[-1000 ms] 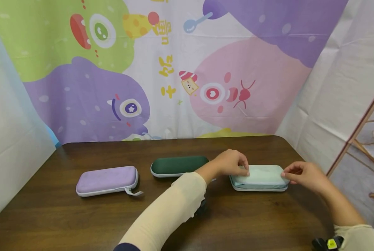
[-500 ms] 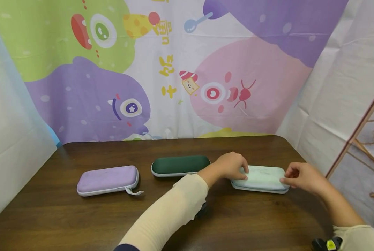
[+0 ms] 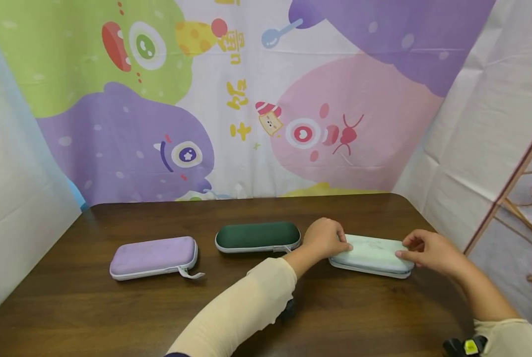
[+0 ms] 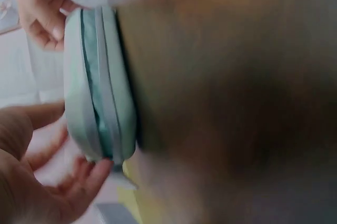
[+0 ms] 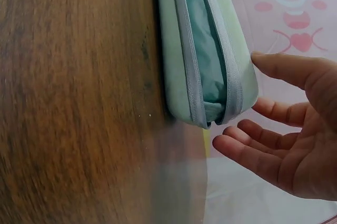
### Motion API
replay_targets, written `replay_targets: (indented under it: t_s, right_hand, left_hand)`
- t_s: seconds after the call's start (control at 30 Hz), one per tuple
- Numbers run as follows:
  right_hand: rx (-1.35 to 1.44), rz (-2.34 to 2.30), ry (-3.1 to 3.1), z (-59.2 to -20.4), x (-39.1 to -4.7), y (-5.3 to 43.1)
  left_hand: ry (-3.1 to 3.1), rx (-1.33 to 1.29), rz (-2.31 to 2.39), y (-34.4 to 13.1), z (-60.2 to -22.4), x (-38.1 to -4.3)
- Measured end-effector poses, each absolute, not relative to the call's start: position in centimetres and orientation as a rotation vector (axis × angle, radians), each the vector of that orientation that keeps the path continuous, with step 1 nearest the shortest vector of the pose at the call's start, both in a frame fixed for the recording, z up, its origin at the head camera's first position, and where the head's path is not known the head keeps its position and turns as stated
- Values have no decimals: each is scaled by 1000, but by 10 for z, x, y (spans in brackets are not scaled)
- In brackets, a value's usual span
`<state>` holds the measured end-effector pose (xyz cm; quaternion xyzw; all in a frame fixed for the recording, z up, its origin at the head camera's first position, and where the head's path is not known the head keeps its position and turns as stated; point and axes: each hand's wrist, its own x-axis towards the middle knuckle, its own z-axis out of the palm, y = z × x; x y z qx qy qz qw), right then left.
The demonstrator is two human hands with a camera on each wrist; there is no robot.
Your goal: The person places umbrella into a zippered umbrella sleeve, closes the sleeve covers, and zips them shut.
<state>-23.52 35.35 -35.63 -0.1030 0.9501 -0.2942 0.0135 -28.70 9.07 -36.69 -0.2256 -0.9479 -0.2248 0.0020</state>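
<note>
A mint-green zippered pencil case (image 3: pixel 373 254) lies at the right of the table, slightly angled. Its zip is undone along the near side, and teal lining (image 5: pixel 208 45) shows through the gap in the right wrist view. My left hand (image 3: pixel 326 239) holds the case's left end, thumb on the lid and fingers round the end. At the opposite end, my right hand (image 3: pixel 433 252) pinches the lid's corner between thumb and index finger, while its other fingers curl loosely beside the case. In the left wrist view, a pull tab (image 4: pixel 124 181) hangs below the left-hand end.
A dark green zippered case (image 3: pixel 257 235) lies just left of my left hand, its pull tab partly behind my wrist. Farther left is a purple zippered case (image 3: pixel 154 257). A cartoon-print curtain (image 3: pixel 248 163) hangs behind the brown wooden table (image 3: pixel 114 312).
The mint-green pencil case has turned, its right end swinging toward me. Its lid has come lower over the front gap. Both hands stay at its ends.
</note>
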Motion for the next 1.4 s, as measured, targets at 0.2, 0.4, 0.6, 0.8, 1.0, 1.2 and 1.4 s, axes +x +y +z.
replay_targets:
  t_s: [0.2, 0.4, 0.6, 0.8, 1.0, 1.2, 1.4]
  right_hand:
    - [-236, -1099, 2877, -358, -238, 359]
    - [-205, -1066, 2906, -357, -239, 361]
    - [-242, -1084, 2964, -355, -238, 360]
    - [-268, -1137, 2985, -354, -236, 356]
    - [-282, -1161, 3008, -350, -230, 354]
    - [-286, -1205, 3073, -346, -223, 355]
    - [-348, -1496, 2953, -352, -220, 356]
  left_hand:
    - [-3021, -276, -1252, 93, -373, -278]
    - [-3026, -178, -1575, 101, -377, -272]
    - [-3061, -144, -1389, 111, -379, -268]
    - [-2998, -133, -1540, 113, -378, -268]
    - [-2841, -120, -1839, 111, -377, -269]
    - [-2690, -250, -1972, 108, -375, -271]
    - [-2529, -282, -2125, 105, -374, -272]
